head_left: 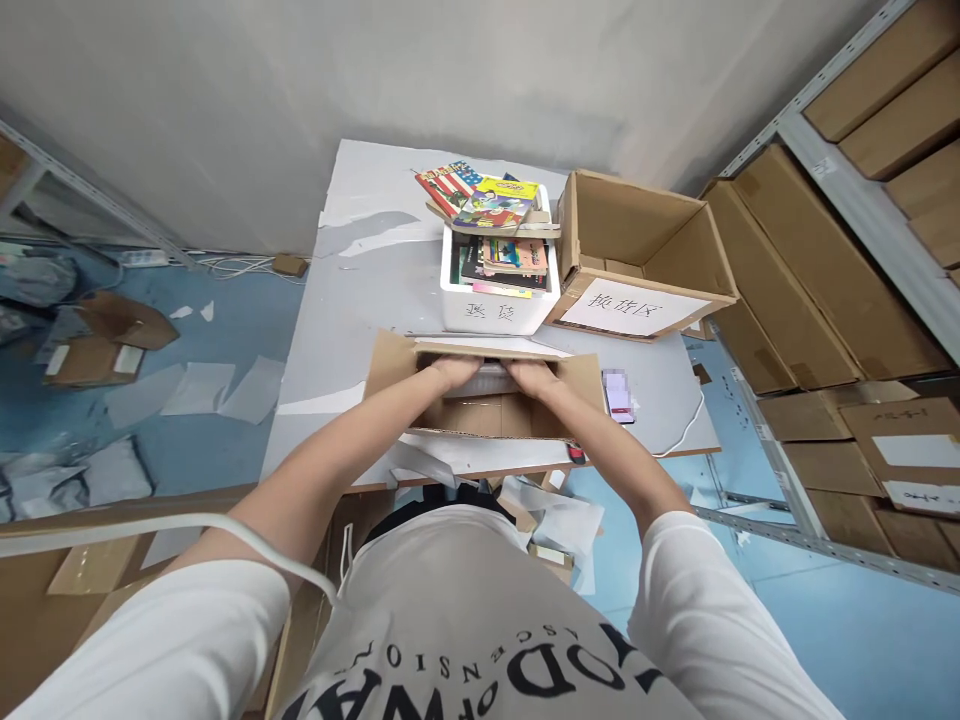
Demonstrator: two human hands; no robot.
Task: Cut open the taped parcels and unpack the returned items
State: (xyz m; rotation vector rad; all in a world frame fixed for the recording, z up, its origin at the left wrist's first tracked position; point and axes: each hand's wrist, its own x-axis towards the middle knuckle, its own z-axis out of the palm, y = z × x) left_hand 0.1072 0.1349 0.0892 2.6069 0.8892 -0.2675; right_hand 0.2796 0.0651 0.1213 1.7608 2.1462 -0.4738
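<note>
An open cardboard box (386, 370) stands at the front of the table with its side flaps spread. Both my hands reach inside, close to its far wall. Between them is a pale grey, wrapped-looking bundle (491, 378), whose exact kind I cannot make out. My left hand (455, 372) grips its left side, fingers curled toward the far edge and partly hidden. On the right side, my right hand (531, 376) holds it the same way, fingertips out of sight. Brown cardboard shows at the bottom of the box, nearer to me.
Behind the box stands a white bin (491, 312) filled with books (499, 203). A larger open carton (637, 225) is beside it. A phone (618, 396) and a cable lie at right. Shelves of cartons (810, 270) flank the table; papers (199, 388) litter the blue floor.
</note>
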